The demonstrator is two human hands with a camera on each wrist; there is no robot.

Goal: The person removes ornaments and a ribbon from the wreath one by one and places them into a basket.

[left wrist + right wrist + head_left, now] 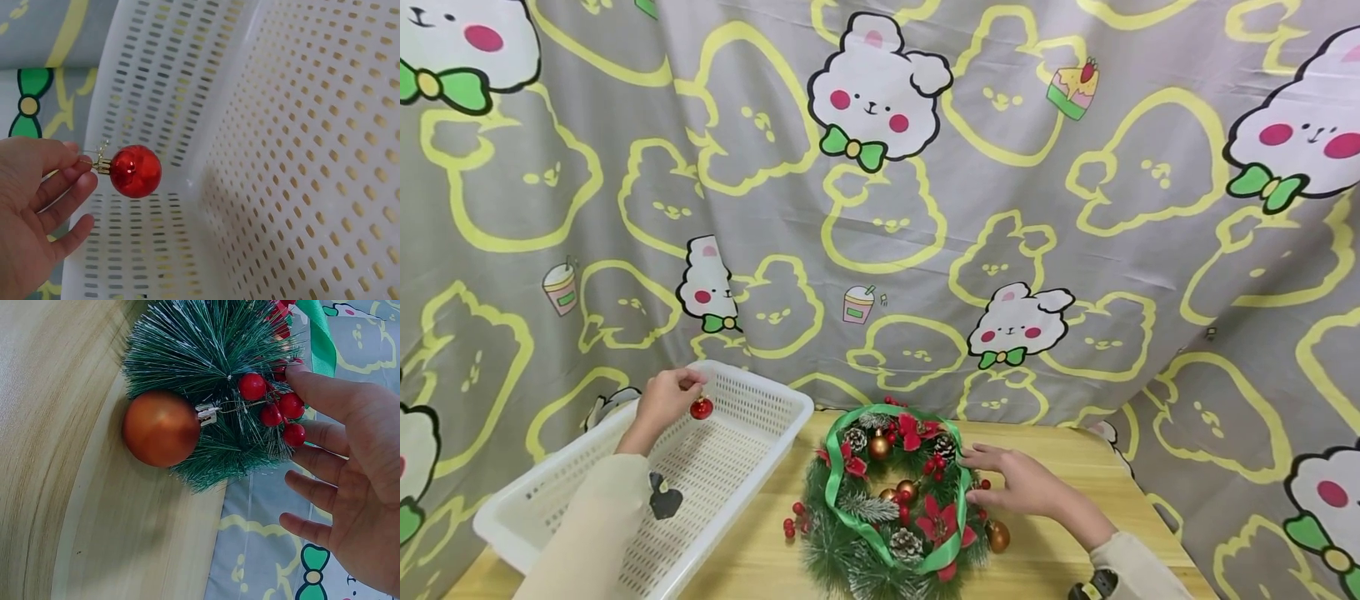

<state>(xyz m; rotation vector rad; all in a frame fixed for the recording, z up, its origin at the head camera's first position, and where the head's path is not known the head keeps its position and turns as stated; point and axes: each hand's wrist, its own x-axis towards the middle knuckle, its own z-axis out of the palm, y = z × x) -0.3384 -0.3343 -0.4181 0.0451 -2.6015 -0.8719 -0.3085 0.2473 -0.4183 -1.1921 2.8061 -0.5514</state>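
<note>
A shiny red Christmas bauble with a gold cap hangs from a thin loop, which my left hand pinches between thumb and index finger. In the head view the bauble shows over the far part of a white perforated basket. My right hand rests at the right side of a green Christmas wreath, fingers spread, with fingertips right at its red berries. A copper-coloured bauble hangs at the wreath's outer edge near that hand.
A green ribbon loops over the wreath, among pine cones, red flowers and gold baubles. Wooden table lies beneath. A patterned curtain hangs close behind the table and basket.
</note>
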